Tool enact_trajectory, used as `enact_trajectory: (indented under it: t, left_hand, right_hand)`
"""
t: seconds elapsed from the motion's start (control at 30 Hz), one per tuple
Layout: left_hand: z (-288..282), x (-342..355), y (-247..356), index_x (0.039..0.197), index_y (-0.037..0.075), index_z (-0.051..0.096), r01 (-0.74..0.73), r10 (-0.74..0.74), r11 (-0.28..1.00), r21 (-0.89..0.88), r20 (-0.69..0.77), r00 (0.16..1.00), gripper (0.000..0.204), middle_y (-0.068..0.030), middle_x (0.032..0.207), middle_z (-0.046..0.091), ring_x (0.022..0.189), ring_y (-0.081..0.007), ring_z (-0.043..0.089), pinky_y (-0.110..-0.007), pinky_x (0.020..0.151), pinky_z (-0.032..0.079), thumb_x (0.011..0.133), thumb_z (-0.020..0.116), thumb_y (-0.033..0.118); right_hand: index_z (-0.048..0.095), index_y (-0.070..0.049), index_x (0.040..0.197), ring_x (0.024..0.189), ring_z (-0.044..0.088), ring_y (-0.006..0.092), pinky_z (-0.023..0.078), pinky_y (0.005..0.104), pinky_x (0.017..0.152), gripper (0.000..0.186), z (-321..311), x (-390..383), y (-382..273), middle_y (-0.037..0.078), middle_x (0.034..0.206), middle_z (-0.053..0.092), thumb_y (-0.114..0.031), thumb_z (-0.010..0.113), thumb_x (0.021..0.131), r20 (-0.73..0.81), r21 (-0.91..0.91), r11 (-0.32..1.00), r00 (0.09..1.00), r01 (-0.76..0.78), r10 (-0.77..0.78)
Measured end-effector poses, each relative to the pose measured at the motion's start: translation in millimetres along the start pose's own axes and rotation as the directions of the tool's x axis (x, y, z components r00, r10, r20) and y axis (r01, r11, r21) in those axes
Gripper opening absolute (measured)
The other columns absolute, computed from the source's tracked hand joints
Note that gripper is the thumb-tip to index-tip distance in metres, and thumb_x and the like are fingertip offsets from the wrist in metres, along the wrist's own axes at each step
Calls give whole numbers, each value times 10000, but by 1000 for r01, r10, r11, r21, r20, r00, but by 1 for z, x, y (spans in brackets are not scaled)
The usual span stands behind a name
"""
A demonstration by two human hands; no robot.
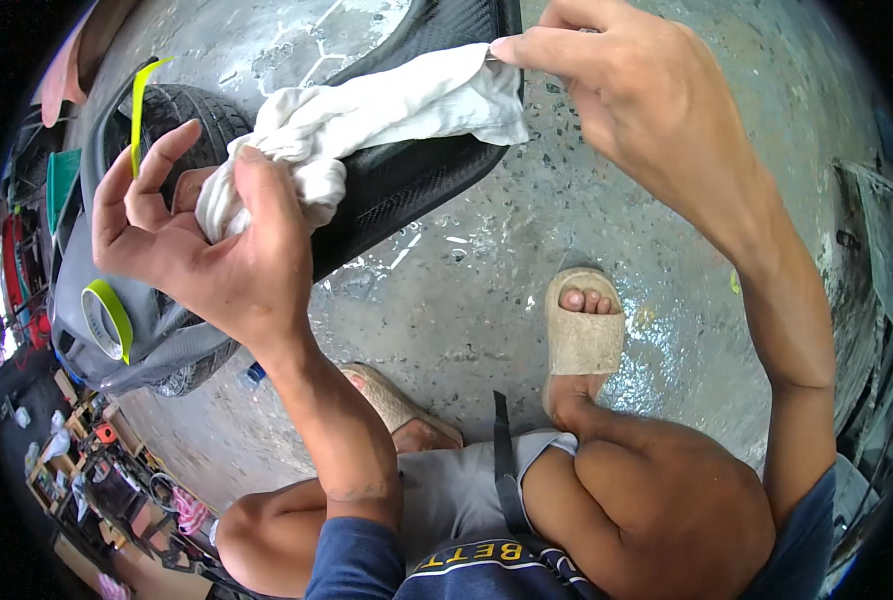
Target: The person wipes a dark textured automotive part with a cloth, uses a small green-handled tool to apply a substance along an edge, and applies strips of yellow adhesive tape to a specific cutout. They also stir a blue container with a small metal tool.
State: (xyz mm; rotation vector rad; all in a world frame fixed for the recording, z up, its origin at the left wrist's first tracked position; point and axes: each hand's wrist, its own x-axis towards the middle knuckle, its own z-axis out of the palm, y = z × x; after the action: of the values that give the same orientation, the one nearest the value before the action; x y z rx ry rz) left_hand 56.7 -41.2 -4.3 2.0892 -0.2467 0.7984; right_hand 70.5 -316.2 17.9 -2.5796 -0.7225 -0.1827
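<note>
My left hand [227,240] grips a bunched white cloth [377,105] between thumb and index finger, its other fingers loosely curled. The cloth stretches across a black panel with a woven, carbon-like texture [407,185]. At the cloth's far right end, the fingertips of my right hand [617,70] are pinched together. A small shiny edge shows at those fingertips and a dark bit between the fingers; I cannot make out what it is.
Left of the panel stands a grey vehicle body part [167,325] beside a dark tyre [202,110]. A yellow-green tape roll [109,320] rests on it, and a yellow-green strip [139,115] rises near my left fingers. Cluttered shelves [97,470] line the left. Beneath is wet, speckled floor [467,330].
</note>
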Motion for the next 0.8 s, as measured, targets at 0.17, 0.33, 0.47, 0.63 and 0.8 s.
enact_trajectory:
  t: [0.17,0.33,0.47,0.63,0.8]
  left_hand:
    - [5,-7,5,1378,33,291,-57,61,996,-69,50,997,707,-242,1229,609,760,-128,652,-201,689,541,831,712,-122]
    - [7,-7,7,1377,40,301,-35,60,983,-179,138,989,724,-222,1215,616,702,-84,574,-182,642,446,794,692,-136]
    - [2,-5,5,1392,52,294,32,24,972,-233,234,972,742,-219,1214,611,690,-81,557,-191,623,438,789,689,-125]
    - [-3,-6,10,1391,63,305,65,12,971,-232,318,948,727,-223,1245,584,701,-90,562,-212,634,461,792,670,-128]
    - [-4,-9,8,1393,61,304,63,24,963,-263,315,949,730,-228,1249,580,713,-103,580,-212,645,472,793,678,-121]
  right_hand:
    - [755,-155,1173,731,662,214,532,340,621,460,17,-11,-7,35,978,682,35,658,765,-89,-348,929,982,125,-165]
    - [728,-158,1074,717,666,235,516,380,568,288,47,-19,10,19,925,643,-77,665,805,-278,-199,959,927,203,-254]
    - [742,-175,1064,706,660,226,524,382,596,283,46,-23,14,23,904,629,-79,661,810,-302,-249,958,929,142,-216]
    - [742,-179,1019,708,666,222,528,371,609,239,38,-24,-6,20,896,625,-79,644,824,-290,-235,970,949,53,-122]
    - [746,-180,1010,706,669,218,537,358,616,236,59,-18,3,16,884,628,-76,628,834,-374,-175,975,906,139,-196]
